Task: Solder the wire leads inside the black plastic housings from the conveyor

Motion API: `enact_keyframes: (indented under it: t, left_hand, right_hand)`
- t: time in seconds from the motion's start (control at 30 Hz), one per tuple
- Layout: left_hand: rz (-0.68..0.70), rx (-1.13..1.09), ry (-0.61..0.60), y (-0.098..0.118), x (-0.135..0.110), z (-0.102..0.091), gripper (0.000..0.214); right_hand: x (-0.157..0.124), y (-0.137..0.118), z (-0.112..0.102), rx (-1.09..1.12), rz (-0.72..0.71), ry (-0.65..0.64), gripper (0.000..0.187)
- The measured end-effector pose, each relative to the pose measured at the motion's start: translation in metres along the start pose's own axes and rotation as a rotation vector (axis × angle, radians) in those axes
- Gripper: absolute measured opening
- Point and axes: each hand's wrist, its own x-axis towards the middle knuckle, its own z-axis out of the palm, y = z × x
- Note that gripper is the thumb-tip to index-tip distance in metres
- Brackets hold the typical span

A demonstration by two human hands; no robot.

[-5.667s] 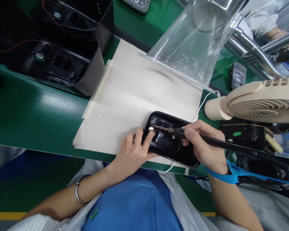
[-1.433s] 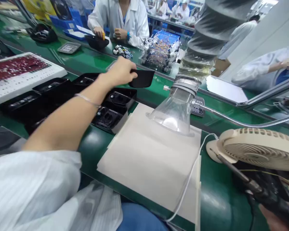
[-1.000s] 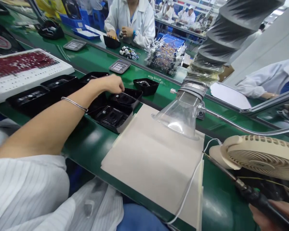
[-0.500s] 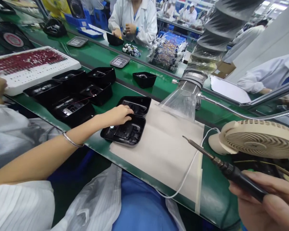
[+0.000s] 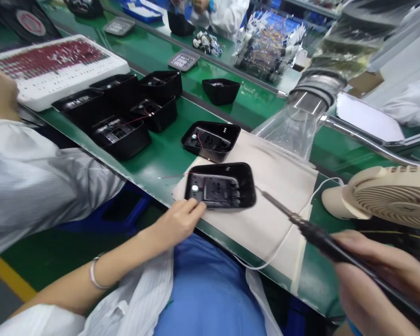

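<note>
My left hand (image 5: 187, 217) has its fingers curled over the near left corner of a black plastic housing (image 5: 247, 186). Inside that shell are a small round silver part, moulded ribs and a thin red wire trailing out to the left. A second black housing (image 5: 231, 130) lies open side up just behind it, also with a red wire. My right hand (image 5: 378, 275) grips a soldering iron (image 5: 322, 240) by its black handle. Its metal tip points left, close to the right end of the near housing; whether they touch I cannot tell.
Beige paper (image 5: 266, 238) covers part of the green bench. At right stand a beige fan (image 5: 395, 198) and a clear extraction hood (image 5: 287, 130). Several black housings (image 5: 126, 140) and a white foam block (image 5: 80, 79) are at left, beside a co-worker's hand (image 5: 2, 93).
My left hand has drawn the near housing right and toward me, now gripping its near corner. The two housings stand apart. The iron's tip has come near the housing; the view has tilted down.
</note>
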Motion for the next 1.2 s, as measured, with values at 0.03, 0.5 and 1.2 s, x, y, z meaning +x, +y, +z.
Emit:
enact_keyframes:
  t: [0.03, 0.5, 1.2]
  left_hand:
    - [0.033, -0.010, 0.008, 0.013, 0.008, 0.005, 0.028]
    - [0.194, -0.030, 0.048, 0.055, 0.048, 0.037, 0.020]
    - [0.178, 0.057, -0.110, 0.054, 0.059, 0.035, 0.011]
  right_hand:
    - [0.001, -0.009, 0.006, -0.032, 0.014, 0.012, 0.020]
    - [0.042, 0.011, 0.037, -0.227, 0.076, -0.122, 0.013]
    - [0.070, 0.018, 0.028, -0.292, -0.099, -0.377, 0.012]
